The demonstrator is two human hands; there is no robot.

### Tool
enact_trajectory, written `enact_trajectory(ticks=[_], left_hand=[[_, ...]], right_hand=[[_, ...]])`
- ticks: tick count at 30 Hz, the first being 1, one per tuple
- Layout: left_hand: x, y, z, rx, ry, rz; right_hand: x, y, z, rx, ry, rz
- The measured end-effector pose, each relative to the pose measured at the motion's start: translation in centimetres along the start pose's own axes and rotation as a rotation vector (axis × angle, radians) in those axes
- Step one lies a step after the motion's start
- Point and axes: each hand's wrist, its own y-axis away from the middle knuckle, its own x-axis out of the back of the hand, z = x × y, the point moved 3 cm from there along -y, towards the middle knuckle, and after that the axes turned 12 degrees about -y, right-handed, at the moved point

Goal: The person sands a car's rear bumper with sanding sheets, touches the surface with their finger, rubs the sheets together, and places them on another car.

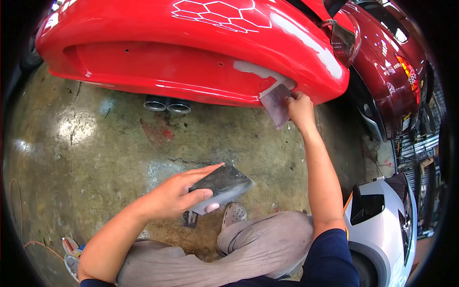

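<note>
My left hand (167, 195) grips a dark putty plate (221, 178) smeared with grey filler, its thumb lying across the top. That plate is held above the floor in front of my knees. Out to the right, my right hand (301, 111) pinches a thin, greyish-purple putty spreader (276, 106). The spreader's upper edge is right at the lower right corner of a red car bumper (158, 64). Light grey filler (256, 70) is spread along the bumper's recess beside it. A second pale patch (313, 43) runs along the upper right of the bumper.
Twin exhaust tips (178, 106) stick out below the bumper. A dark red car (377, 62) stands at the upper right, and a silver-white car part (382, 220) with black openings at the lower right. An orange cord (44, 245) lies at the left on the stained concrete floor (110, 143).
</note>
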Motion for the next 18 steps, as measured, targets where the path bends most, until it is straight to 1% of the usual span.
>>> enact_trajectory(ticks=[7, 11, 14, 17, 18], left_hand=[[0.1, -0.3, -0.6, -0.01, -0.017, -0.021], [0.0, -0.3, -0.8, -0.019, -0.013, -0.022], [0.0, -0.5, -0.7, -0.043, -0.01, -0.013], [0.0, -0.6, -0.5, -0.041, -0.004, -0.013], [-0.1, -0.5, -0.6, -0.038, -0.011, -0.015]], right_hand=[[1.0, -0.5, -0.4, 0.029, -0.074, 0.047], [0.5, 0.3, -1.1, -0.057, -0.098, 0.003], [-0.3, 0.7, -0.6, 0.023, -0.016, 0.02], [-0.1, 0.7, -1.4, 0.063, 0.026, 0.095], [-0.7, 0.6, -0.8, 0.047, 0.047, 0.061]])
